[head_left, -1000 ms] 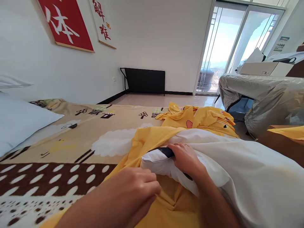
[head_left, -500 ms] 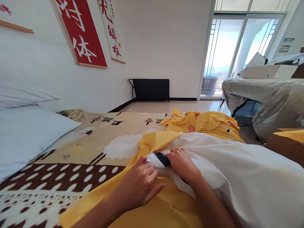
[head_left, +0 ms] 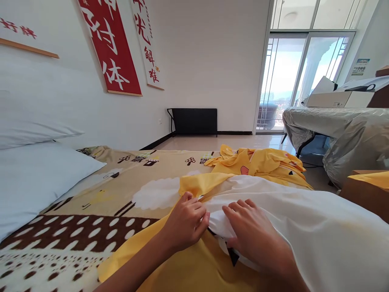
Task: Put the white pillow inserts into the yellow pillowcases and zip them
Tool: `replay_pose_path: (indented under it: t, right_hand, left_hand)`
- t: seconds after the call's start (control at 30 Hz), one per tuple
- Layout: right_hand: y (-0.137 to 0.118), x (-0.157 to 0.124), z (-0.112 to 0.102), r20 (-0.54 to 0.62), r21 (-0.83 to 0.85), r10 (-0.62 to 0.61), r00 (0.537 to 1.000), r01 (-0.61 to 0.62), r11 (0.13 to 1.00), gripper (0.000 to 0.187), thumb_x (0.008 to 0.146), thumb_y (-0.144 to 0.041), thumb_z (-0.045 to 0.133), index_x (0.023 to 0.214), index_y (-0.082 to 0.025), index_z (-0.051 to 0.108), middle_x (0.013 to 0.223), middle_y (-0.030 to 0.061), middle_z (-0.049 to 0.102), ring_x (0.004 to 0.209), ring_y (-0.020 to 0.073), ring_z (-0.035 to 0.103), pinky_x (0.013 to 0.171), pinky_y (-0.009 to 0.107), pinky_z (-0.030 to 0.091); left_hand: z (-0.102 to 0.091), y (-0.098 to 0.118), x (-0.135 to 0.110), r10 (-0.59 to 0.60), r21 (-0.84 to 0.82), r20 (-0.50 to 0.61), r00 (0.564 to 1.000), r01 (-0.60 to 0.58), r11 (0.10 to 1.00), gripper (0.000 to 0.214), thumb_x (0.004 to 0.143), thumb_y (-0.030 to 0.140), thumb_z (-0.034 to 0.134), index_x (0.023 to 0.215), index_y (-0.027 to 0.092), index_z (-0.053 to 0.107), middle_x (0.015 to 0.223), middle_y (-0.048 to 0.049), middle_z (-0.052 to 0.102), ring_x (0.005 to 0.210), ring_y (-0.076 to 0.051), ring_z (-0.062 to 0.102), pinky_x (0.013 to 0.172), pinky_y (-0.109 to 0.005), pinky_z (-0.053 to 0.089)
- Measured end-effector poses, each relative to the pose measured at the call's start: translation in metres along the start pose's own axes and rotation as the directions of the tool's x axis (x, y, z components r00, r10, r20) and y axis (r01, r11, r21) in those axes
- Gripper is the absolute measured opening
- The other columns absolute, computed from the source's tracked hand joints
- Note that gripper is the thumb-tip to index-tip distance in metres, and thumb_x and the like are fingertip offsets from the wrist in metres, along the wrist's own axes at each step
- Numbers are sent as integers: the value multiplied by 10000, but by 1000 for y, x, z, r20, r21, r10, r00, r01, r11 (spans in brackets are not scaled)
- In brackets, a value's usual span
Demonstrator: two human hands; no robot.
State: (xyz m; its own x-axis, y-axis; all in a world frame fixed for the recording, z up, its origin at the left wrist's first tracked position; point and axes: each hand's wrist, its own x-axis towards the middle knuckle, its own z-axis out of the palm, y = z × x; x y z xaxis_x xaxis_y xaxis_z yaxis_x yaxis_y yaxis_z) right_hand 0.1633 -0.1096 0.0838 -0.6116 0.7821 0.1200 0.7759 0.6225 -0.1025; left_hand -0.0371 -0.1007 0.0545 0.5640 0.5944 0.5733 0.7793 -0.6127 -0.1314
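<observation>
A large white pillow lies across the bed in front of me, partly wrapped in a yellow pillowcase. My left hand is curled and pinches the yellow fabric edge beside the pillow's corner. My right hand presses down on the white pillow's end, fingers bent over it. A small dark tag or strap shows just under the right hand.
A patterned beige and brown blanket covers the bed. Two white pillows lie at the left against the wall. More yellow cloth is crumpled at the bed's far edge. A covered table stands at the right, by glass doors.
My left hand moved forward from the yellow fabric to the pillow's corner and closed on the cloth. My right hand shifted over the corner, hiding the dark strap. The view tilted up.
</observation>
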Motion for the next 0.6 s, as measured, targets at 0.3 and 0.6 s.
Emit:
replay_pose_path:
  t: [0.3,0.6]
  right_hand:
    - [-4,63,68,147,-34,-23,989,28,999,161,721,-107,569,827,-122,690,879,144,699,838,269,657,705,321,453]
    - [31,64,29,-39,305,-11,999,22,952,196,755,-93,416,665,-123,587,643,-20,521,673,107,485,606,202,370]
  left_hand:
    - [2,11,-1,-110,-112,197,974,134,985,309,832,199,426,532,154,490,589,-7,568,657,-132,496,816,-376,333]
    - [-17,27,10,95,-269,225,970,-32,963,168,852,162,405,722,169,510,878,-41,591,894,-180,535,893,-381,331]
